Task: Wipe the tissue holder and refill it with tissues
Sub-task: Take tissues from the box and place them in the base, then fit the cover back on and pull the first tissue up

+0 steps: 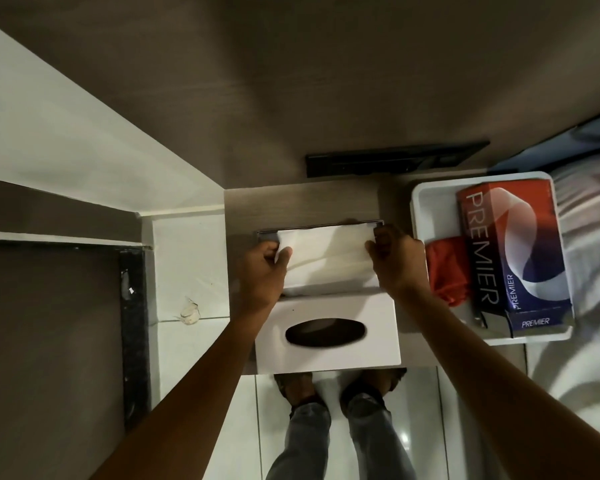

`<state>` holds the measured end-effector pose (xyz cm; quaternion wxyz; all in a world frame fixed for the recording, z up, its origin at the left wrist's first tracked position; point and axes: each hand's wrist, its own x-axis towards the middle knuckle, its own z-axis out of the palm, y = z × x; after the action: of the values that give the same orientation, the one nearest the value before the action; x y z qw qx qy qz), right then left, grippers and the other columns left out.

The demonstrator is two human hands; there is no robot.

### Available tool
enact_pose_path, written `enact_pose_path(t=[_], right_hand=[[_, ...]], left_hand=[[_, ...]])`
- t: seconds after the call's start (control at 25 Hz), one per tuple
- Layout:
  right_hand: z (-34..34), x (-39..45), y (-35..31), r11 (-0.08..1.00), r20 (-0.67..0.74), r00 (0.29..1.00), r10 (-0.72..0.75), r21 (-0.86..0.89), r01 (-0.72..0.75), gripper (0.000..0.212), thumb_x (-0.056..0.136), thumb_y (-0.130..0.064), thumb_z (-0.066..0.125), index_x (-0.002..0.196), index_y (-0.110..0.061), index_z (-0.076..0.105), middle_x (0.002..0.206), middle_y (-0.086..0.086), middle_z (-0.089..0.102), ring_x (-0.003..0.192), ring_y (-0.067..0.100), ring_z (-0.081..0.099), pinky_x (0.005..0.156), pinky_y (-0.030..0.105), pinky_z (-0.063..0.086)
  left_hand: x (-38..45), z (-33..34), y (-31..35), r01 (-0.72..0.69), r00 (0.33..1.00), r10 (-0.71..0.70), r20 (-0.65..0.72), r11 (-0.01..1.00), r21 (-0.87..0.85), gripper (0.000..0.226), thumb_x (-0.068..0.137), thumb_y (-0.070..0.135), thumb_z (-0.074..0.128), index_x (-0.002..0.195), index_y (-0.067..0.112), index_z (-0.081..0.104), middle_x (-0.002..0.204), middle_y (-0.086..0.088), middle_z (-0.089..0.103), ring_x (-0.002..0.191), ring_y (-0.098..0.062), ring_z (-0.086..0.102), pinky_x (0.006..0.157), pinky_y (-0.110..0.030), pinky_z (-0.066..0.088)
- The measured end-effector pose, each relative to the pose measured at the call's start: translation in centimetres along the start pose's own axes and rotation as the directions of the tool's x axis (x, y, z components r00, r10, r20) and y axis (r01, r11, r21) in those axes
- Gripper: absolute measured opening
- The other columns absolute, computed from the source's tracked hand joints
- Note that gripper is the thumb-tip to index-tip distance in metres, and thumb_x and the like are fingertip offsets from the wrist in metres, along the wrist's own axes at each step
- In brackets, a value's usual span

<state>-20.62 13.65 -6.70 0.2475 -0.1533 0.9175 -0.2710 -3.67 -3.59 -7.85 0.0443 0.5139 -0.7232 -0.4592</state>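
Observation:
The tissue holder's base (321, 226) sits open on a small wooden table, with only its thin metal rim showing. A white stack of tissues (326, 258) fills it. My left hand (265, 271) grips the stack's left end and my right hand (397, 259) grips its right end, both pressing it down into the base. The holder's white lid (329, 332), with a dark oval slot, lies flat on the table just in front of the base, nearer to me.
A white tray (426, 209) at the right holds a red, white and blue Premier tissue box (513, 251) and a red cloth (447, 271). A black bar (395, 161) lies against the wall behind. A bed is at far right. My feet stand on white tiles below.

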Motion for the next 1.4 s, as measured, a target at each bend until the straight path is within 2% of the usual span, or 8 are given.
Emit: enact_pose_path(t=[0.12, 0.24, 0.36, 0.52, 0.64, 0.8, 0.96, 1.4], right_hand=[[0.3, 0.0, 0.0, 0.996, -0.014, 0.998, -0.062, -0.066, 0.061, 0.023, 0.097, -0.021, 0.069, 0.117, -0.011, 0.068, 0.097, 0.011, 0.079, 0.085, 0.03, 0.076, 0.076, 0.04, 0.063], [0.7, -0.1, 0.4, 0.992, -0.023, 0.996, -0.089, -0.096, 0.087, 0.028, 0.097, -0.02, 0.068, 0.123, -0.011, 0.061, 0.107, 0.012, 0.073, 0.092, 0.03, 0.071, 0.076, 0.034, 0.059], [0.5, -0.1, 0.8, 0.996, -0.13, 0.988, -0.087, -0.03, 0.084, 0.034, 0.098, -0.022, 0.067, 0.126, -0.006, 0.056, 0.117, 0.015, 0.062, 0.102, 0.028, 0.063, 0.076, 0.016, 0.04], [-1.3, -4.1, 1.1, 0.981, -0.054, 0.985, -0.163, 0.101, 0.167, 0.035, 0.099, -0.027, 0.066, 0.128, -0.012, 0.055, 0.117, 0.007, 0.062, 0.096, 0.018, 0.067, 0.077, 0.019, 0.053], [-2.3, -10.1, 2.3, 0.988, 0.026, 0.999, -0.02, 0.151, 0.015, 0.047, 0.098, -0.035, 0.064, 0.139, -0.018, 0.05, 0.132, 0.003, 0.058, 0.113, 0.017, 0.063, 0.089, 0.031, 0.057], [-1.8, -16.0, 3.6, 0.957, 0.125, 0.971, 0.202, 0.186, -0.223, 0.064, 0.096, -0.045, 0.065, 0.15, -0.022, 0.04, 0.142, 0.001, 0.055, 0.124, 0.014, 0.056, 0.09, 0.017, 0.047], [-0.3, -16.3, 4.6, 0.863, 0.26, 0.911, 0.32, 0.317, -0.394, 0.068, 0.095, -0.048, 0.066, 0.152, -0.024, 0.039, 0.149, 0.005, 0.052, 0.136, 0.025, 0.054, 0.107, 0.046, 0.053], [-0.3, -18.7, 4.8, 0.891, 0.175, 0.914, 0.366, 0.219, -0.398, 0.081, 0.083, -0.063, 0.071, 0.151, -0.029, 0.044, 0.142, 0.006, 0.064, 0.123, 0.027, 0.066, 0.097, 0.048, 0.06]], left_hand=[[-0.1, 0.3, -0.7, -0.086, 0.996, 0.084, 0.023, 0.992, 0.095, 0.03, 0.102, 0.035, 0.068, 0.087, 0.009, 0.072, 0.073, -0.007, 0.068, 0.067, -0.022, 0.063, 0.064, -0.029, 0.046], [-0.4, 0.8, -1.2, -0.125, 0.991, 0.131, -0.035, 0.982, 0.144, 0.03, 0.103, 0.038, 0.065, 0.088, 0.011, 0.068, 0.08, -0.006, 0.064, 0.073, -0.027, 0.066, 0.067, -0.027, 0.041], [-0.9, 1.0, -0.9, -0.142, 0.978, 0.17, -0.122, 0.968, 0.207, 0.029, 0.101, 0.039, 0.068, 0.11, 0.012, 0.066, 0.112, -0.01, 0.06, 0.093, -0.025, 0.066, 0.079, -0.031, 0.05], [-3.9, -2.2, -1.1, -0.227, 0.94, 0.248, -0.234, 0.967, 0.113, 0.031, 0.098, 0.038, 0.075, 0.117, 0.021, 0.057, 0.118, -0.004, 0.055, 0.105, -0.021, 0.061, 0.088, -0.032, 0.054], [-8.6, -4.8, -2.9, -0.062, 0.975, 0.072, -0.211, 0.997, 0.052, 0.039, 0.095, 0.046, 0.069, 0.116, 0.014, 0.063, 0.112, -0.004, 0.061, 0.103, -0.031, 0.065, 0.081, -0.031, 0.054], [-14.3, -4.8, -4.8, 0.242, 0.97, -0.241, 0.044, 0.97, -0.017, 0.049, 0.085, 0.056, 0.065, 0.118, 0.02, 0.064, 0.113, 0.001, 0.064, 0.106, -0.025, 0.068, 0.082, -0.024, 0.055], [-15.1, -3.2, -5.5, 0.325, 0.942, -0.313, 0.119, 0.94, -0.102, 0.072, 0.078, 0.053, 0.078, 0.14, 0.023, 0.055, 0.127, 0.007, 0.061, 0.12, -0.019, 0.063, 0.101, -0.035, 0.058], [-15.2, -2.2, -4.8, 0.32, 0.947, -0.317, -0.041, 0.943, 0.09, 0.07, 0.077, 0.048, 0.089, 0.134, 0.016, 0.064, 0.113, 0.005, 0.057, 0.113, -0.03, 0.067, 0.094, -0.04, 0.06]])
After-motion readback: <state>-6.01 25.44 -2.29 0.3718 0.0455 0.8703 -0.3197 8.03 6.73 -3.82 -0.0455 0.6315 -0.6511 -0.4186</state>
